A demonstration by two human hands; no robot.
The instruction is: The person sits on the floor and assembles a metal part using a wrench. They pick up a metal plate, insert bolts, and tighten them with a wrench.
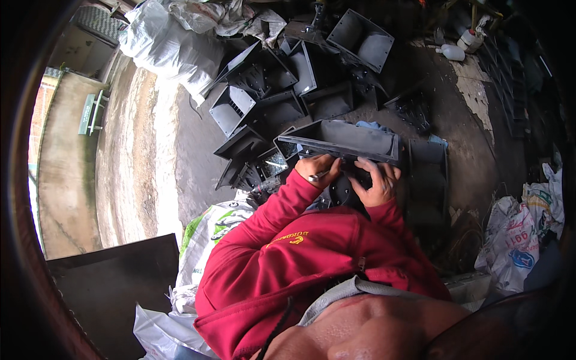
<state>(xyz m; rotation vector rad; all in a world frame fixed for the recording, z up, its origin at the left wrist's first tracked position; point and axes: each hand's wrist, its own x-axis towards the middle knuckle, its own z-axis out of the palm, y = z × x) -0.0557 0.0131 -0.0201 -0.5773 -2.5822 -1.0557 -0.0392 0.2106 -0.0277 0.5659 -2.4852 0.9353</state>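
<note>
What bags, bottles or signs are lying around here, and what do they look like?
Printed sack: right side, crumpled, white with red and blue marks.
Printed sack: beside the left sleeve, white with green.
Plain sacks: top left, white, bulging.
Bottle: top right, white, lying down.

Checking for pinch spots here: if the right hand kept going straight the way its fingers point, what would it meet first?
Most likely the dark metal box lying across in front: the right hand points its fingers up-picture at the box's near wall, seemingly touching it already, though depth is unclear.
</note>
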